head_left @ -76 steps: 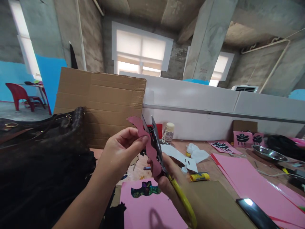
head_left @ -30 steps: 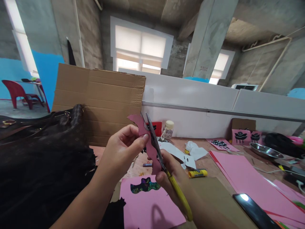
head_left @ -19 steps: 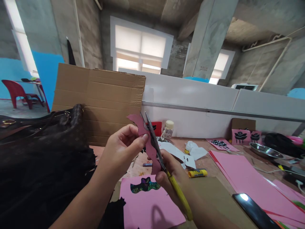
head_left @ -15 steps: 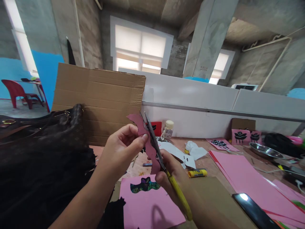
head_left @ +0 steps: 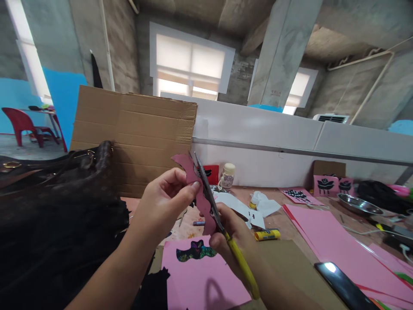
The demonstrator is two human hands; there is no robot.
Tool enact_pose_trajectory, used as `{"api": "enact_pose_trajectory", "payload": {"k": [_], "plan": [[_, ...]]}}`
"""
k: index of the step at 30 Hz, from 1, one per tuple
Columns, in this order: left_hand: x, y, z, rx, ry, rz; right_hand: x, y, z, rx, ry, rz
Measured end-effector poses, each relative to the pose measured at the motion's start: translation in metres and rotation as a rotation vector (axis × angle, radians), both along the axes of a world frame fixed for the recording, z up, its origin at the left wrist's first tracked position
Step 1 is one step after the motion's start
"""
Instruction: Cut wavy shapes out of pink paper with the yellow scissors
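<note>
My left hand (head_left: pixel 164 198) pinches a wavy-edged strip of pink paper (head_left: pixel 204 206) between thumb and fingers. Yellow-handled scissors (head_left: pixel 240 262) are gripped in my right hand (head_left: pixel 234 228), with the blades pointing up and lying along the strip's right edge. The blade tips are slightly apart near the strip's upper part. Below both hands, a pink sheet (head_left: pixel 200 284) bears a dark shiny wavy shape (head_left: pixel 193 252). Black paper scraps (head_left: pixel 155 288) lie at that sheet's left edge.
A dark bag (head_left: pixel 64 189) fills the left side, before an upright cardboard panel (head_left: pixel 142 133). To the right are a yellow glue stick (head_left: pixel 267 234), a phone (head_left: pixel 345 282), pink sheets (head_left: pixel 338 245), a metal dish (head_left: pixel 359 204) and a cable. A jar (head_left: pixel 227 175) stands behind.
The scissor tips have shifted very slightly to the left and their blades look a little closer to the strip. Both hands keep their holds.
</note>
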State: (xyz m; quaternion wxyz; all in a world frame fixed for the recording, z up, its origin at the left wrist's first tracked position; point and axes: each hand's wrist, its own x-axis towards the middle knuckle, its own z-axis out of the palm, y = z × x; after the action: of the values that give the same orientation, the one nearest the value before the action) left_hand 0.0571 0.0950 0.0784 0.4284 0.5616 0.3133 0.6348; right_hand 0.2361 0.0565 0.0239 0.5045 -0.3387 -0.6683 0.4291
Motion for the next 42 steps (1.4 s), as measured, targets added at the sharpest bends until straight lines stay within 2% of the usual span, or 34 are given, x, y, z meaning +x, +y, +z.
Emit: {"api": "enact_pose_trajectory", "payload": {"k": [9, 15, 20, 28, 35, 42], "plan": [[0.000, 0.002, -0.001, -0.026, -0.054, -0.043, -0.002, 0.004, -0.001, 0.015, -0.014, -0.016], [0.004, 0.004, 0.003, 0.021, -0.195, -0.201, -0.001, 0.001, 0.004, 0.071, 0.006, 0.034], [0.002, 0.003, 0.002, -0.013, -0.230, -0.248, -0.003, -0.004, 0.005, 0.028, 0.032, -0.012], [-0.001, -0.001, 0.012, 0.021, -0.125, -0.138, -0.001, -0.003, -0.001, 0.005, -0.025, -0.002], [-0.006, -0.003, 0.012, 0.016, -0.002, -0.028, -0.003, -0.003, -0.002, 0.006, -0.036, -0.023], [-0.007, -0.005, 0.014, 0.027, 0.052, 0.000, -0.001, -0.002, -0.001, -0.002, -0.031, -0.004]]}}
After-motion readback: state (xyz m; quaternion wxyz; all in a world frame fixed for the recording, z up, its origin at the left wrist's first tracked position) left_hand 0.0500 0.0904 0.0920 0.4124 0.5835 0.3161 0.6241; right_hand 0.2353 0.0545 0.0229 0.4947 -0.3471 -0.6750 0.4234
